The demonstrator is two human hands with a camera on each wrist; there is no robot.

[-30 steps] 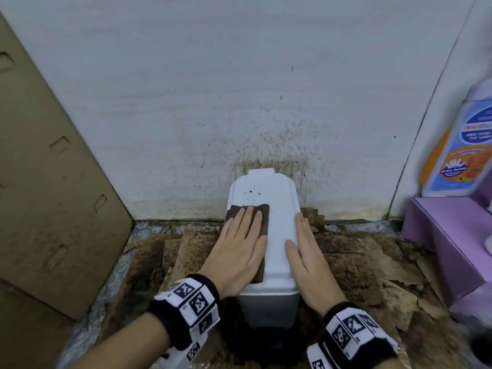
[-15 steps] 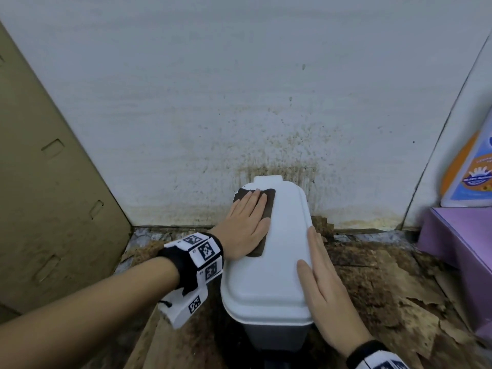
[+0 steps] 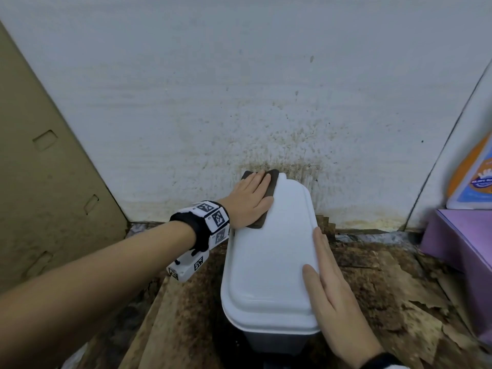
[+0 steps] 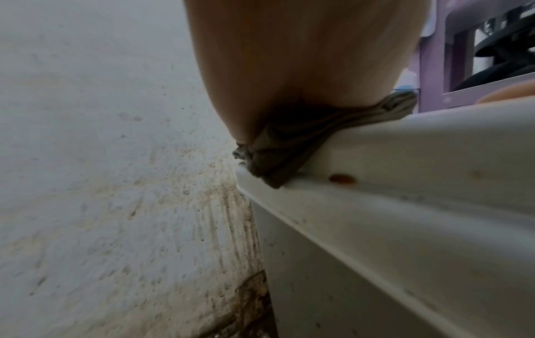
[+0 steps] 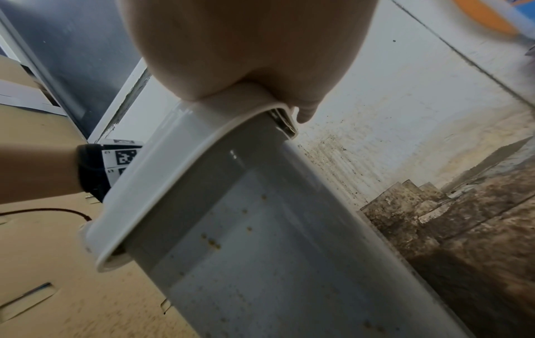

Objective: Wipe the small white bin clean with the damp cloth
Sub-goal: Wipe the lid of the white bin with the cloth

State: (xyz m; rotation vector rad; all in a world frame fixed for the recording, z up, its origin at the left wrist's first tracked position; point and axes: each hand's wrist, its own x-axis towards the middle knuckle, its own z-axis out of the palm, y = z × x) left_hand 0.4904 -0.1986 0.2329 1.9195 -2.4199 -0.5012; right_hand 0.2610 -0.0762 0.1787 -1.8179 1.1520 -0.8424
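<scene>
The small white bin (image 3: 269,259) stands on the floor against the stained wall, its lid closed. A dark damp cloth (image 3: 269,193) lies on the lid's far left corner, and my left hand (image 3: 250,198) presses it flat with straight fingers. From the left wrist view the cloth (image 4: 278,157) is squashed between my palm and the lid's rim (image 4: 376,183), which bears a brown spot. My right hand (image 3: 327,286) rests flat along the lid's right edge, fingers straight. The bin's speckled side wall (image 5: 260,240) shows in the right wrist view.
A cardboard sheet (image 3: 45,182) leans on the left. A purple box (image 3: 463,235) with an orange and blue bottle (image 3: 471,179) on it stands at the right. Torn, dirty cardboard (image 3: 386,288) covers the floor. The wall (image 3: 279,155) behind the bin is spattered brown.
My left hand has slid the cloth along the lid away from me, up to its far left corner. My right hand has stayed on the right edge.
</scene>
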